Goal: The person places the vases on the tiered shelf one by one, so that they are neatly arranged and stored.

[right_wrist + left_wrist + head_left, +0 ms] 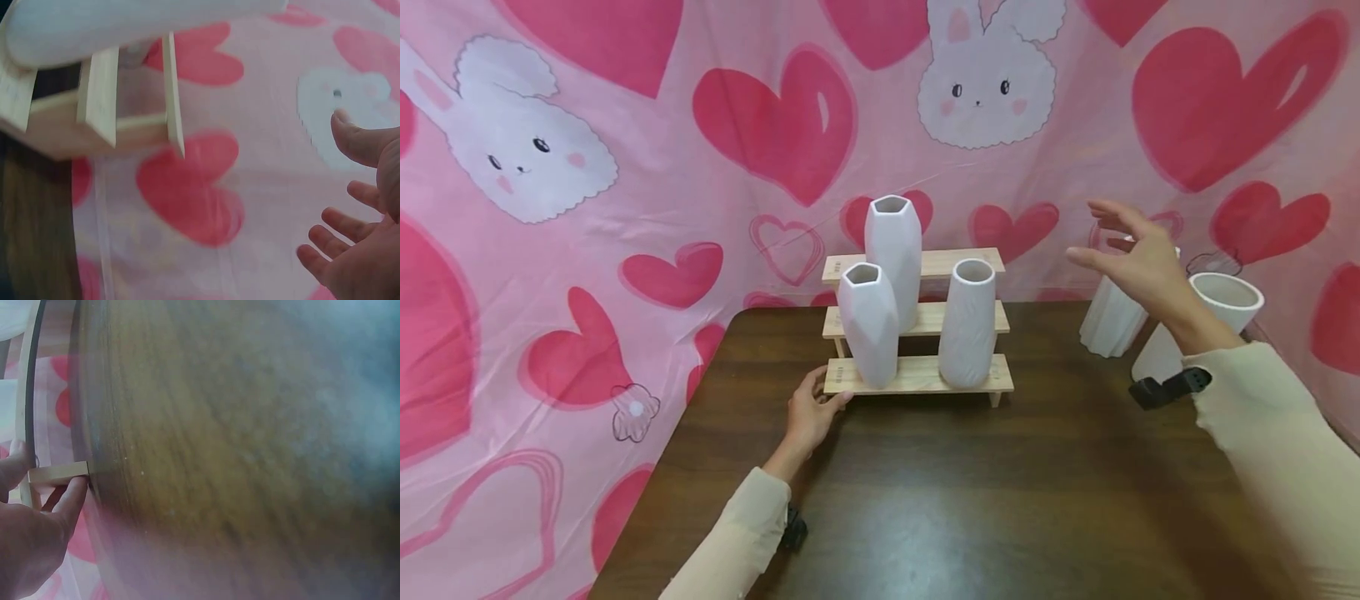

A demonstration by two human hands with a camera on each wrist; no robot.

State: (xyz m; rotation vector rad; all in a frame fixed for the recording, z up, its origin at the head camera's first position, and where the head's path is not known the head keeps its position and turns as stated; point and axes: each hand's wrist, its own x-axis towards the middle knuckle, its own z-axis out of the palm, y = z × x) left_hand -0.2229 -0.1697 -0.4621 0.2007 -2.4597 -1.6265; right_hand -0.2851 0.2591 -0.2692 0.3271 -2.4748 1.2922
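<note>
A three-tier wooden stand [917, 375] carries three white vases. A faceted vase [869, 329] and a textured vase [968, 325] stand on its lowest step. Behind them a taller faceted vase [895, 258] rises from a higher step. My left hand [812, 417] grips the lowest step's left end; in the left wrist view, thumb and fingers [72, 503] bracket the board and its leg. To the right, my right hand [1138, 258] hangs in the air with spread, slightly bent fingers and nothing in it. It partly covers a ribbed white vase [1108, 321].
Beside the ribbed vase, at the table's right side, is another white vase [1225, 292], partly hidden by the right wrist. The dark wooden table [925, 500] reaches back to a pink cloth [685, 192] printed with hearts and rabbits.
</note>
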